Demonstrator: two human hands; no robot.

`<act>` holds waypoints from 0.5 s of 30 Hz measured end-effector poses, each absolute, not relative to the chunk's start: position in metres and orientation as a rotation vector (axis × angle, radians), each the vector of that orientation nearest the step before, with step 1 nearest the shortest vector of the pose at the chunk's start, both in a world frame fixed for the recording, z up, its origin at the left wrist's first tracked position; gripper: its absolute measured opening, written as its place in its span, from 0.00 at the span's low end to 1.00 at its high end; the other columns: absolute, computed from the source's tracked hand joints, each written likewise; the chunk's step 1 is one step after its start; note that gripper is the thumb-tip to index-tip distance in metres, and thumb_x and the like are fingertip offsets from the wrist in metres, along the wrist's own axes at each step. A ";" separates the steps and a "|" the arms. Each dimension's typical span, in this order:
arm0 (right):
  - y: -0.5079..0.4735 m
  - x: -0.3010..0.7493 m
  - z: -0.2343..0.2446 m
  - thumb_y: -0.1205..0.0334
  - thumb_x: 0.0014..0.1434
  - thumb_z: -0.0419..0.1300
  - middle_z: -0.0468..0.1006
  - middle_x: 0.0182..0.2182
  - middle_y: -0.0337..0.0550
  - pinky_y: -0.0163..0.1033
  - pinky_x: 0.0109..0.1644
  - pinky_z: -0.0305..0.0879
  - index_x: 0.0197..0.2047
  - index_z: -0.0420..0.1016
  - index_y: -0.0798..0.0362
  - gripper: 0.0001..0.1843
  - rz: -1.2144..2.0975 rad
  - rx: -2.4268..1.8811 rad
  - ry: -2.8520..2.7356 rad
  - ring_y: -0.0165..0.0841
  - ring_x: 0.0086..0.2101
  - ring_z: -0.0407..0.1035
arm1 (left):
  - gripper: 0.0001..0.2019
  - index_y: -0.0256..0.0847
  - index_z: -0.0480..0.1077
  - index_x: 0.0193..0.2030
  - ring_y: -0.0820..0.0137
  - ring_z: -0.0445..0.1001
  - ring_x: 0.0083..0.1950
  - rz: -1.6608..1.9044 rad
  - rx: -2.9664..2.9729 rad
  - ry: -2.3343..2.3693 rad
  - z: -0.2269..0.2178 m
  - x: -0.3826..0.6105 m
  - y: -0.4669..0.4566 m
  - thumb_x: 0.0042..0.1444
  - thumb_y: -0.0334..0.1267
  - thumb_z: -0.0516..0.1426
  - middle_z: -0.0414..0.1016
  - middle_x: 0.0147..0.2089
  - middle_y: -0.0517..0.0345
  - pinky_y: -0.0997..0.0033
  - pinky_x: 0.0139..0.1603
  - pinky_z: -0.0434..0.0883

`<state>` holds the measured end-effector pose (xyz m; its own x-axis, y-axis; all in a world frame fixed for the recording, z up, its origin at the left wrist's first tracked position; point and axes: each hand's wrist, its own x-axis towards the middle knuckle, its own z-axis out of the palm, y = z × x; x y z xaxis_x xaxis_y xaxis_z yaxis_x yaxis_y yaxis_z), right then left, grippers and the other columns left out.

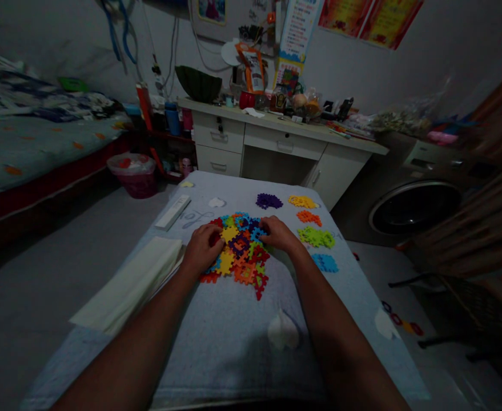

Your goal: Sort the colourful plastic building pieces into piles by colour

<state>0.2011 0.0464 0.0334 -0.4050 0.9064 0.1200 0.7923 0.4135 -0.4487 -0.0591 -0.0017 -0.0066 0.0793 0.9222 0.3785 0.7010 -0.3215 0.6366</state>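
Observation:
A mixed pile of coloured plastic puzzle pieces (pixel 240 254) lies in the middle of a table covered with a light blue cloth (pixel 233 337). My left hand (pixel 202 248) rests on the pile's left edge, fingers curled over the pieces. My right hand (pixel 278 233) rests on the pile's upper right edge, fingers bent down onto a blue piece. To the right lie sorted groups: purple (pixel 268 201), yellow (pixel 302 201), orange (pixel 309 217), green (pixel 316 237) and blue (pixel 325 263).
A folded pale cloth (pixel 133 282) and a white remote-like bar (pixel 172 212) lie at the table's left. A white desk (pixel 276 142) crowded with items stands behind, a bed (pixel 32 148) at left, a red bin (pixel 133 174), a washing machine (pixel 413 200) at right.

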 end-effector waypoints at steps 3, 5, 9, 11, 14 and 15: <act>0.045 0.198 0.031 0.70 0.48 0.64 0.67 0.33 0.38 0.35 0.39 0.55 0.36 0.69 0.53 0.12 0.443 -1.482 -2.325 0.31 0.35 0.61 | 0.13 0.42 0.72 0.44 0.59 0.71 0.51 1.095 2.068 1.613 -0.006 -0.059 -0.002 0.54 0.43 0.54 0.73 0.48 0.50 0.55 0.56 0.68; 0.045 0.196 0.031 0.72 0.46 0.64 0.68 0.33 0.37 0.35 0.39 0.55 0.35 0.68 0.53 0.12 0.457 -1.490 -2.306 0.31 0.35 0.61 | 0.13 0.42 0.72 0.44 0.59 0.71 0.51 1.093 2.063 1.616 -0.006 -0.059 -0.002 0.54 0.43 0.54 0.73 0.47 0.50 0.55 0.56 0.68; 0.043 0.195 0.033 0.72 0.44 0.64 0.67 0.30 0.34 0.33 0.36 0.53 0.34 0.67 0.52 0.13 0.531 -1.524 -2.240 0.29 0.32 0.60 | 0.13 0.42 0.72 0.44 0.59 0.71 0.51 1.086 2.064 1.625 -0.006 -0.059 -0.002 0.54 0.43 0.55 0.73 0.47 0.51 0.56 0.56 0.68; 0.041 0.197 0.035 0.72 0.42 0.64 0.66 0.28 0.32 0.33 0.34 0.52 0.32 0.67 0.52 0.13 0.580 -1.516 -2.195 0.28 0.31 0.60 | 0.13 0.42 0.72 0.44 0.59 0.71 0.51 1.083 2.068 1.623 -0.006 -0.059 -0.002 0.54 0.43 0.55 0.73 0.46 0.51 0.56 0.55 0.68; 0.037 0.200 0.038 0.72 0.42 0.62 0.65 0.26 0.30 0.32 0.32 0.52 0.30 0.66 0.52 0.11 0.706 -1.478 -2.092 0.27 0.28 0.60 | 0.13 0.42 0.72 0.43 0.59 0.71 0.50 1.083 2.076 1.617 -0.006 -0.059 -0.002 0.54 0.43 0.54 0.73 0.46 0.51 0.57 0.55 0.69; 0.035 0.202 0.039 0.71 0.43 0.62 0.65 0.25 0.30 0.32 0.32 0.53 0.30 0.66 0.52 0.10 0.759 -1.465 -2.043 0.27 0.28 0.60 | 0.13 0.42 0.72 0.43 0.59 0.71 0.50 1.084 2.079 1.615 -0.006 -0.059 -0.002 0.54 0.43 0.54 0.73 0.46 0.51 0.57 0.55 0.69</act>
<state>0.2021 0.0353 0.0385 -0.2881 0.9541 0.0815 0.6694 0.2616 -0.6954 -0.0589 -0.0019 -0.0064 0.0864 0.9213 0.3790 0.7002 -0.3268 0.6348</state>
